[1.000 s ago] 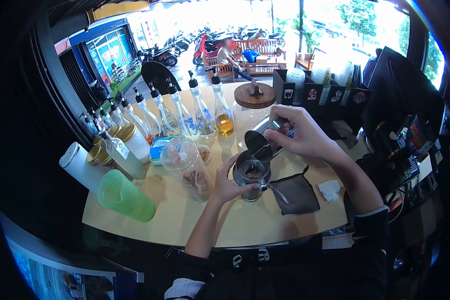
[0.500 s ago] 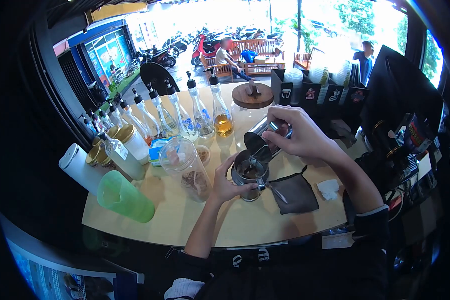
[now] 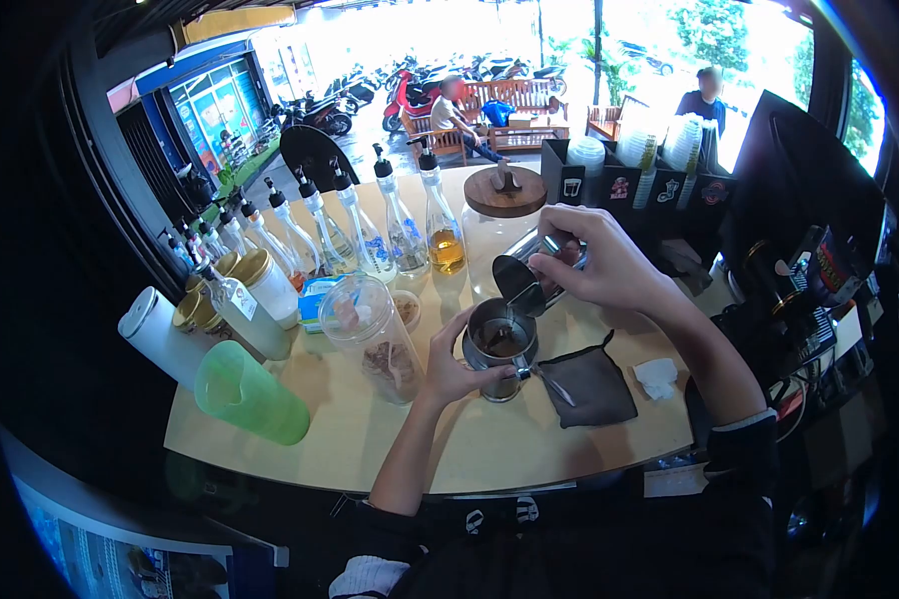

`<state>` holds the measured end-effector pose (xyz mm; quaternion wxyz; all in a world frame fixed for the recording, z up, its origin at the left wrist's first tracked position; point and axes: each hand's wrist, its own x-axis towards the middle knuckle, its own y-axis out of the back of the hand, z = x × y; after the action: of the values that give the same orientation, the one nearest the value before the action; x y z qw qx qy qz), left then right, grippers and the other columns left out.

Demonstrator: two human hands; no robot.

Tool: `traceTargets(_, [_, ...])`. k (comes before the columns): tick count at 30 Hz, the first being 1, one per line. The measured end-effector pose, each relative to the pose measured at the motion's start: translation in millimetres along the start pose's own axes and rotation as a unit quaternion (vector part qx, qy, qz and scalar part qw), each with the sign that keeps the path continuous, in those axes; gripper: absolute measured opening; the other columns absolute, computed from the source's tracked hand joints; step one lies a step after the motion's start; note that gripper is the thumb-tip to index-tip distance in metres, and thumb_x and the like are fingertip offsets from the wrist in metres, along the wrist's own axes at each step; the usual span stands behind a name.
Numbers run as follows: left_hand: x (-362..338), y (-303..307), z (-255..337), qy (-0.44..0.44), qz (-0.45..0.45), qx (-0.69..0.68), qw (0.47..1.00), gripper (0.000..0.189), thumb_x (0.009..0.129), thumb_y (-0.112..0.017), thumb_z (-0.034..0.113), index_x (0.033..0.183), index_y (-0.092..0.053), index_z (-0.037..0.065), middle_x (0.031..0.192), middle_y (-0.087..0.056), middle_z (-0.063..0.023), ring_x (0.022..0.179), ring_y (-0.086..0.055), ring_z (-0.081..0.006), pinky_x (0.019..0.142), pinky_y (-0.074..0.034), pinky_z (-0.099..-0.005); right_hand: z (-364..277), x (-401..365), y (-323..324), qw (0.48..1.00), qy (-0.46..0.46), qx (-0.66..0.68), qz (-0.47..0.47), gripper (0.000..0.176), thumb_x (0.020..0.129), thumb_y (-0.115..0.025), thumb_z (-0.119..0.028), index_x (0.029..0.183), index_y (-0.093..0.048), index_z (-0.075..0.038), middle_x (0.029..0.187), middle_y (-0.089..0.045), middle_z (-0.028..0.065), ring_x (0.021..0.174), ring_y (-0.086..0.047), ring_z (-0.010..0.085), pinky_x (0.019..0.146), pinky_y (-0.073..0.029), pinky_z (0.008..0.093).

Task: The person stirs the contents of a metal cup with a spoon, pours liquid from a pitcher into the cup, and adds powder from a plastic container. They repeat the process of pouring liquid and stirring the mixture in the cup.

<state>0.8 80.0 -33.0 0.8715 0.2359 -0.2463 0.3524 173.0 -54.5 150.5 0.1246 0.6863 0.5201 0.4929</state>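
Note:
My left hand [image 3: 453, 367] is wrapped round the side and handle of a steel cup [image 3: 499, 351] on the counter, with dark liquid inside. Above it, my right hand [image 3: 594, 262] grips a small metal pitcher [image 3: 521, 284], tilted so its mouth faces down toward the cup. A thin stream seems to run between them. Right of the cup lies a dark folded cloth [image 3: 593, 383]. To the left stands a clear plastic container [image 3: 382, 344] with brown contents.
Pump bottles [image 3: 448, 240] line the counter's back edge. A green pitcher [image 3: 260, 395] stands at left, near white canisters [image 3: 160, 327]. Behind are a wooden-lidded jar [image 3: 506, 190] and a cup rack [image 3: 609, 190]. A crumpled tissue [image 3: 656, 379] lies right. Two people are outside.
My right hand has turned slightly, and the pitcher's mouth has shifted a little, showing more of the cup's inside. The person outside at right has moved left.

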Motion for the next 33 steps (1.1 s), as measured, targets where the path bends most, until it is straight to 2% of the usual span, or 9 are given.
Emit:
traceTargets(11, [-0.7,-0.7,-0.5,0.000,0.003,0.000,1.000,0.090,0.051,-0.091,0.035,0.124,-0.055,0.000,0.114,-0.064,-0.0137,0.108,-0.061,-0.0236,0.099,-0.044,-0.0366,-1.0,6.7,-3.7,1.000,0.010,-0.005,-0.001,0.024,0.080,-0.067,-0.012,0.075,-0.047,0.000,0.063,-0.040,0.0057,0.056,-0.040,0.0139,0.052,-0.035,0.0294])
traceTargets(13, [-0.4,-0.7,-1.6,-0.002,0.003,-0.005,1.000,0.090,0.050,-0.091,0.035,0.125,-0.055,0.000,0.114,-0.064,-0.0137,0.108,-0.061,-0.0235,0.099,-0.044,-0.0366,0.8,8.0,-3.6,0.999,0.032,-0.031,-0.001,0.023,0.079,-0.068,-0.012,0.083,-0.050,0.001,0.060,-0.051,0.0100,0.052,-0.051,0.0164,0.051,-0.042,0.0302])
traceTargets(33, [0.2,0.3,-0.1,0.004,-0.006,-0.003,1.000,0.090,0.051,-0.090,0.035,0.125,-0.054,0.000,0.114,-0.065,-0.0134,0.109,-0.061,-0.0233,0.101,-0.042,-0.0365,-0.1,3.7,4.0,0.998,0.024,-0.049,0.008,0.024,0.078,-0.068,-0.012,0.086,-0.051,0.002,0.062,-0.051,0.0125,0.054,-0.052,0.0194,0.053,-0.043,0.0321])
